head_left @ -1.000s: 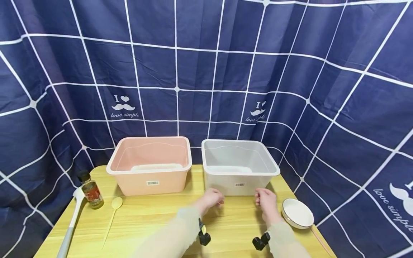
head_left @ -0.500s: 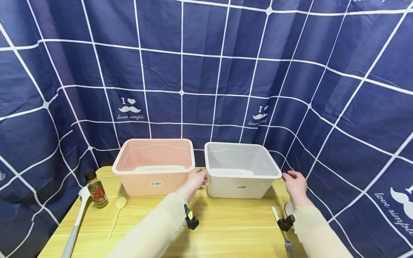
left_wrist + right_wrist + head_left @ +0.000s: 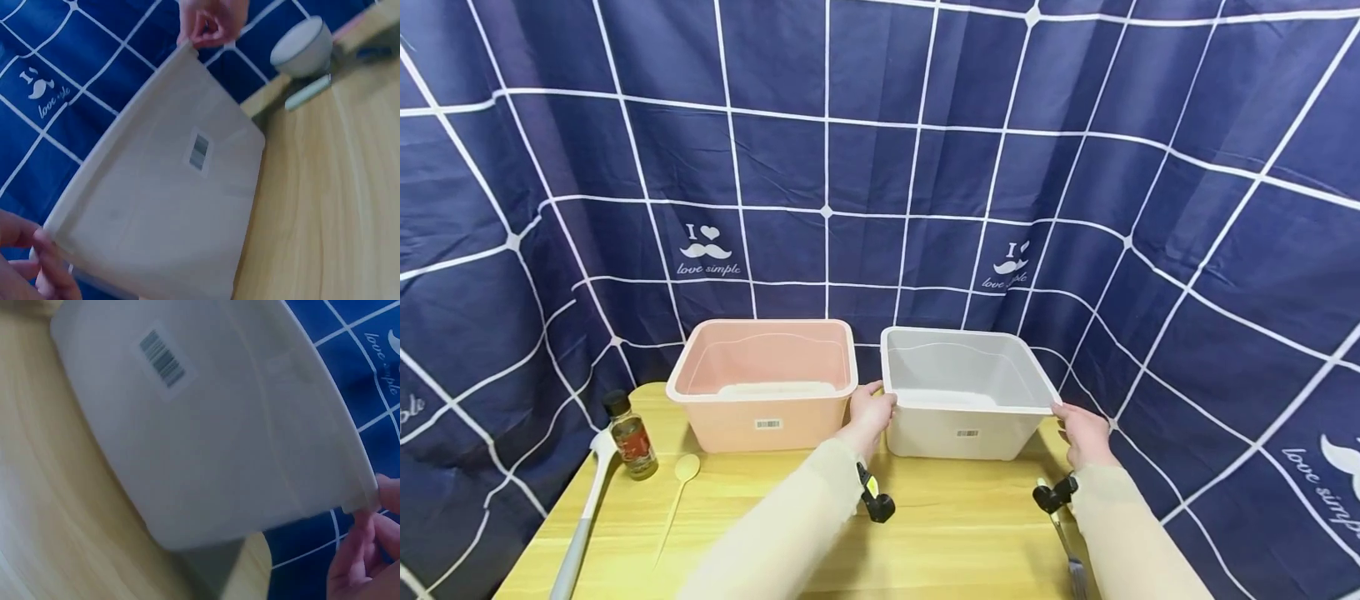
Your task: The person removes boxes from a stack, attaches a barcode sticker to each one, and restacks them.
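A grey plastic bin (image 3: 925,429) with a barcode label on its front wall stands at the right of the wooden table. My left hand (image 3: 872,412) pinches its rim at the front left corner, in the gap beside a pink bin (image 3: 722,429). At the front right corner, my right hand (image 3: 1086,435) pinches the same rim between thumb and fingers. The left wrist view shows both hands on the rim, the left hand (image 3: 37,269) near and the right hand (image 3: 215,22) far. In the right wrist view the thumb lies over the rim and the fingers beneath.
On the left lie a yellow spoon (image 3: 686,468) and a white-headed utensil with a grey handle (image 3: 580,533), near a black-capped bottle (image 3: 634,446). A fork (image 3: 1077,575) lies by the right forearm. A white bowl (image 3: 304,47) shows in the left wrist view. Blue curtain (image 3: 782,167) encloses the table.
Both hands have gone from in front of the grey bin out to its front corners and now pinch the rim. The bin looks to be in about the same place.
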Motion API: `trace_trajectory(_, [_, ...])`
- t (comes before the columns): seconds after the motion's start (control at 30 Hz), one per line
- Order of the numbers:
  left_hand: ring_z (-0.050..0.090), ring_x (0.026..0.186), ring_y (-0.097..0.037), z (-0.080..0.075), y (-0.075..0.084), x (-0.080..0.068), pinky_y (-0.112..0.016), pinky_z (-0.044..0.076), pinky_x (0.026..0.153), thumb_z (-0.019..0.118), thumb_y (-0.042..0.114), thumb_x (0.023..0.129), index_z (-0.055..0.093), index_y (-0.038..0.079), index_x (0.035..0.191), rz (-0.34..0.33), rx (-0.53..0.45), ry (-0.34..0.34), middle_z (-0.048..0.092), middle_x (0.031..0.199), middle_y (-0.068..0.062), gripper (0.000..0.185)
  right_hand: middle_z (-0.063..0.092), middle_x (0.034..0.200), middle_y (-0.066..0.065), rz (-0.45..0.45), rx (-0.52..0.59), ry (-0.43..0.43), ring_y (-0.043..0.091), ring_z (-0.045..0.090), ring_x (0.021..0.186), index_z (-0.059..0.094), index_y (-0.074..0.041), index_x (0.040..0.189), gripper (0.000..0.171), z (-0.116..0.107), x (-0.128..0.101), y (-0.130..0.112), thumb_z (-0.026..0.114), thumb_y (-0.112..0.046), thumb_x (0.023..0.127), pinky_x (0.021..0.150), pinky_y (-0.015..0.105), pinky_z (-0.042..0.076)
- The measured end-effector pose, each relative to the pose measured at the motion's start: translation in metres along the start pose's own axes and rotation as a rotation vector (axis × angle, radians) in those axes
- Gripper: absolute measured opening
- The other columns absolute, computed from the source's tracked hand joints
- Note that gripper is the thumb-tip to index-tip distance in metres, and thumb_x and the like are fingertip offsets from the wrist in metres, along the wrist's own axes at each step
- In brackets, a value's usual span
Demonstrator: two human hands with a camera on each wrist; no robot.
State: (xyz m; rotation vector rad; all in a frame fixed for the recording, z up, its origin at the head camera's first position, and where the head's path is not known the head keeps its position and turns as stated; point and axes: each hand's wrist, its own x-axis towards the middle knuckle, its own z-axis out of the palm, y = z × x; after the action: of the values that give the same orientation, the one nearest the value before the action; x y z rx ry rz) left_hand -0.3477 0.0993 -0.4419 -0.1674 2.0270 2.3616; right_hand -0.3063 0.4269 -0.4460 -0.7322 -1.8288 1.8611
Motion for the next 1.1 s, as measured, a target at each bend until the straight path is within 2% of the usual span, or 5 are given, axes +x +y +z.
trace_trajectory(0.17, [0.055,0.08,-0.021,0.004,0.006,-0.008,-0.028,0.048,0.072,0.058,-0.007,0.077,0.054,-0.01,0.133,0.003,-0.006,0.027,0.054,0.129,-0.025,0.056,0.062,0.063,-0.014,0.05,0.158,0.008,0.003,0.052,0.063,0.07,-0.027,0.062,0.038,-0.009,-0.013,-0.01,0.066,-0.005,0.093,0.064,0.018,0.041])
trace_trajectory(0.3, [0.057,0.102,-0.027,0.005,0.021,-0.018,-0.035,0.047,0.087,0.062,-0.003,0.076,0.059,-0.008,0.129,0.04,-0.038,0.01,0.056,0.13,-0.023,0.053,0.063,0.063,-0.013,0.075,0.288,0.019,0.002,0.054,0.06,0.073,-0.024,0.066,0.034,-0.02,-0.033,-0.036,0.066,-0.003,0.092,0.062,0.016,0.043])
trace_trajectory(0.6, [0.042,0.051,-0.005,-0.008,0.083,-0.041,-0.016,0.032,0.045,0.065,0.0,0.081,0.061,-0.002,0.131,0.126,-0.132,-0.146,0.058,0.071,0.002,0.05,0.059,0.063,-0.003,-0.033,0.562,0.032,0.009,0.05,0.063,0.078,-0.01,0.082,0.011,-0.03,-0.082,-0.13,0.074,-0.001,0.086,0.058,0.02,0.04])
trace_trajectory(0.8, [0.041,0.049,-0.005,-0.04,0.136,-0.038,-0.016,0.031,0.045,0.063,-0.003,0.083,0.061,-0.002,0.131,0.189,-0.18,-0.138,0.059,0.067,0.0,0.049,0.063,0.064,-0.001,-0.109,0.605,0.009,0.01,0.052,0.065,0.077,-0.008,0.08,0.01,0.005,-0.099,-0.18,0.077,0.003,0.082,0.06,0.021,0.037])
trace_trajectory(1.1, [0.034,0.043,-0.002,-0.111,0.196,-0.034,-0.014,0.026,0.042,0.061,-0.006,0.086,0.055,-0.004,0.136,0.257,-0.196,-0.104,0.059,0.061,0.003,0.05,0.063,0.069,-0.002,-0.158,0.537,-0.071,0.01,0.051,0.063,0.077,-0.011,0.077,0.015,0.072,-0.12,-0.203,0.075,0.003,0.082,0.059,0.021,0.04])
